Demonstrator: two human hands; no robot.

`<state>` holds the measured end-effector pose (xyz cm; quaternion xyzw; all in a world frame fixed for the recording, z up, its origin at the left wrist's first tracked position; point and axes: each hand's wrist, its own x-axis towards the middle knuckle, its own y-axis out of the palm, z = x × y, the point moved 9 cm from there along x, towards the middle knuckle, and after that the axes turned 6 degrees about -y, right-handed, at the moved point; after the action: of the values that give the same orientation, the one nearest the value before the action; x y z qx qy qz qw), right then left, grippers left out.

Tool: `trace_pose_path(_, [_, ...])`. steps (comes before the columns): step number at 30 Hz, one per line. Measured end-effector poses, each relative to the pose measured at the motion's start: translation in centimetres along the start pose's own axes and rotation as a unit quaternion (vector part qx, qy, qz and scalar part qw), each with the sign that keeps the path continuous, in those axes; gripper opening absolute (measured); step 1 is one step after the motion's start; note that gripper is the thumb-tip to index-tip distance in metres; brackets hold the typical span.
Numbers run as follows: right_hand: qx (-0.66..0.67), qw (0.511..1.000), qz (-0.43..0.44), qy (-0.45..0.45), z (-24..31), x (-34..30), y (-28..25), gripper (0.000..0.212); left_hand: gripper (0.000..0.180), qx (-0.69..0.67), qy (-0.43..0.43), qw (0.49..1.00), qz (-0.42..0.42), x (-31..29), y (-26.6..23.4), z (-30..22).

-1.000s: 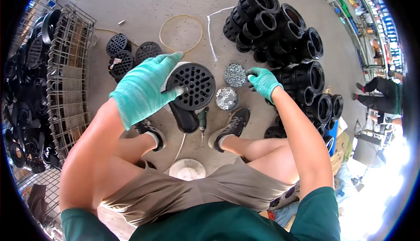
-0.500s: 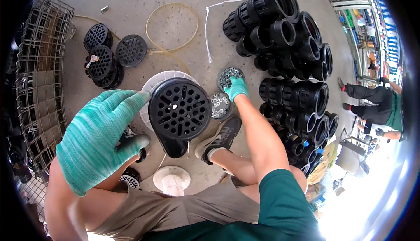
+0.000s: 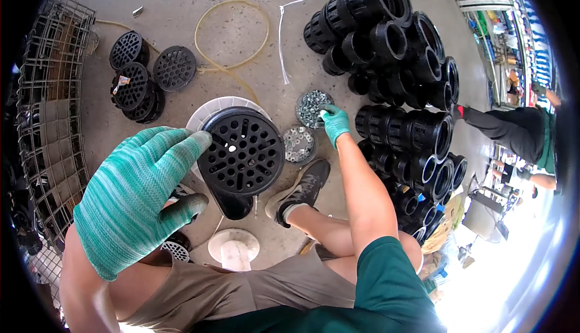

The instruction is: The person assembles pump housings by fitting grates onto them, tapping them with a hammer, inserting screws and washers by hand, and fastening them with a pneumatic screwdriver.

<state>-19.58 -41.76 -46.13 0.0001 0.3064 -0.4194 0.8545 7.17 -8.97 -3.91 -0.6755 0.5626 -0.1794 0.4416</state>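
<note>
A black plastic part with a round, perforated face (image 3: 248, 167) sits between my legs on a white round tub (image 3: 198, 117). My left hand (image 3: 136, 194), in a green knitted glove, is at its left side, fingers stretched and thumb apart; the fingertips reach its rim, though contact is unclear. My right hand (image 3: 335, 124), in a thinner green glove, hovers at the right edge of a round dish of small metal fasteners (image 3: 310, 105). Its fingers are pinched together, and what they hold is too small to name. Beside it stands a dish of metal nuts or washers (image 3: 296, 144).
Black ribbed pipe fittings (image 3: 405, 124) are piled at right. Perforated black discs (image 3: 174, 68) lie at upper left near a looped yellowish hose (image 3: 264, 38). A wire cage (image 3: 51, 115) lines the left. A white spool-like stand (image 3: 234, 247) is near me. Another person (image 3: 525, 132) stands far right.
My right hand has drawn back from inside the fastener dish to its right edge, fingers now pinched. My left hand stays by the black part. The other person at far right has shifted.
</note>
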Motion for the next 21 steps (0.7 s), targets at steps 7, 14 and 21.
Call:
trace_pose_path(7, [0.223,0.973,0.024,0.059,3.4,-4.4,-0.4,0.03,0.069,-0.003,0.028,0.999,-0.015,-0.2,-1.2,-2.5])
trace_pose_path(14, [0.333,0.934,0.126,-0.006,12.6,-11.4,-0.9,0.026,0.062,-0.061,0.032,0.997,-0.02,-0.8,0.0,-2.1])
trace_pose_path(21, [0.144,0.952,0.247,-0.109,31.5,-27.2,5.6,0.026,0.072,-0.675,-0.155,0.703,0.163,-0.7,5.4,-3.0])
